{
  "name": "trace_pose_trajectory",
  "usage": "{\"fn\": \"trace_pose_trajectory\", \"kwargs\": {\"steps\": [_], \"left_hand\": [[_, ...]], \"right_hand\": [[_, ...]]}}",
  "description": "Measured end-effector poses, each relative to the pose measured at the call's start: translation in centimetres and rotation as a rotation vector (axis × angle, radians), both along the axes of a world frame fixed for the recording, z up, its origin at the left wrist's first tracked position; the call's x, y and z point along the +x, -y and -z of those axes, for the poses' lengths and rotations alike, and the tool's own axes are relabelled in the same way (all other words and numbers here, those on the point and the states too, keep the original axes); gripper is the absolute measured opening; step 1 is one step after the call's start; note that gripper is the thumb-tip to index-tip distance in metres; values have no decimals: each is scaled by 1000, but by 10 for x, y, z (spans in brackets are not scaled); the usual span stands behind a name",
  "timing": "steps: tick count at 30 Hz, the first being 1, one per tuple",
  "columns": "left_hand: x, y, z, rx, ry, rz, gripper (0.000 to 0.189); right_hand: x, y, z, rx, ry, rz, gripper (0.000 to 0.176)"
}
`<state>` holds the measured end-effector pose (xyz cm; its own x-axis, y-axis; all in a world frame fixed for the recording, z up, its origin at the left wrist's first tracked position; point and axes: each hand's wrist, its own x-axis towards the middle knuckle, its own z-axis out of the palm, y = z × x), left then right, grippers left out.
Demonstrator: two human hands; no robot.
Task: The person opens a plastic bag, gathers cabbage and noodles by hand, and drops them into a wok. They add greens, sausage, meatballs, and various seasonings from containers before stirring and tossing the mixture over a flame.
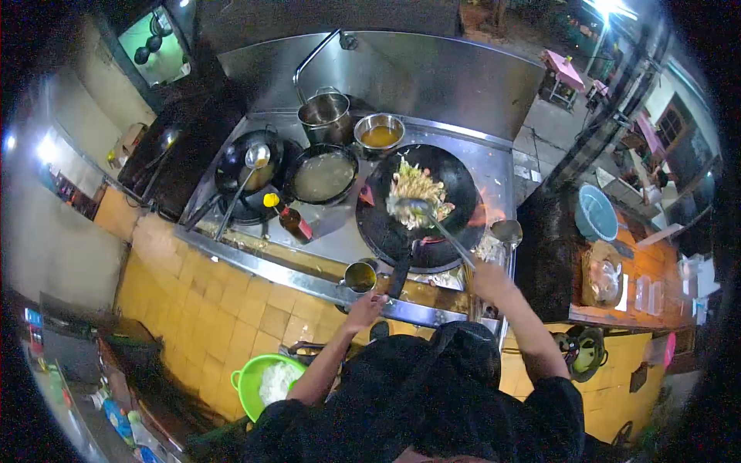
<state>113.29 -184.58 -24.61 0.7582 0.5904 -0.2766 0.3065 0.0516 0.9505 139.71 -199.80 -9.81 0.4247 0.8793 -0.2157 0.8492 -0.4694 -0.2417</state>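
A large black wok (455, 170) sits over the burner, with flames along its right side. Shredded vegetables and pale noodle-like food (417, 185) lie heaped in it. My right hand (490, 282) is closed round the long handle of a metal ladle (449, 235), whose head rests in the food. Down at the stove's front edge, my left hand (366, 311) is closed at the end of the wok handle (399, 278); its fingertips are small in view. Just above that hand stands a metal cup (360, 276) with dark liquid.
Behind are a steel pot (324, 112), a bowl of yellow liquid (379, 135) and a pan of cloudy liquid (325, 176). A second wok (245, 154) holds another ladle. A sauce bottle (295, 224) stands on the stove. A green basin (248, 386) is at lower left.
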Motion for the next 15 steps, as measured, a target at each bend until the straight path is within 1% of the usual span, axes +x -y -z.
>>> {"fn": "trace_pose_trajectory", "kwargs": {"steps": [1, 2, 3, 4, 5, 6, 7, 8, 9, 10, 11, 12, 14, 15], "left_hand": [[18, -4, 24, 217, -52, 44, 39], [33, -7, 37, 436, -101, 87, 43], [46, -13, 29, 438, -89, 95, 43], [62, -23, 17, 125, -233, 239, 43], [76, -25, 10, -196, -375, 379, 43], [87, -22, 22, -206, -371, 388, 43], [98, -25, 46, -610, -235, 259, 38], [105, -32, 61, -995, -86, 114, 34], [105, -33, 66, -1047, 174, 234, 22], [112, -20, 55, -1051, 180, 237, 22], [119, 7, 29, -912, 146, 121, 16], [123, 29, -5, -764, 105, 9, 12], [123, 47, -94, -1339, 321, -14, 10], [116, 49, -119, -1468, 269, 26, 10]], "right_hand": [[0, 5, -10, -57, 53, 27, 25], [1, 8, -16, -113, 107, 56, 23], [1, 2, 7, -41, 156, 41, 23], [-6, -3, 30, 90, 123, 103, 30], [-6, -9, 67, 96, 153, 55, 34], [-9, -9, 92, 96, 176, 4, 38], [-10, -14, 82, 32, 4, 115, 45], [-8, -10, 56, 37, 4, 118, 45], [-5, 2, 18, 34, -80, 84, 46], [-4, 15, -18, 23, -162, 49, 47], [-8, 24, -46, -73, -37, 102, 51], [-14, 31, -64, -75, -37, 104, 51], [-23, 33, -81, -215, -12, 181, 53], [-19, 38, -69, -171, -65, 134, 55]]}}
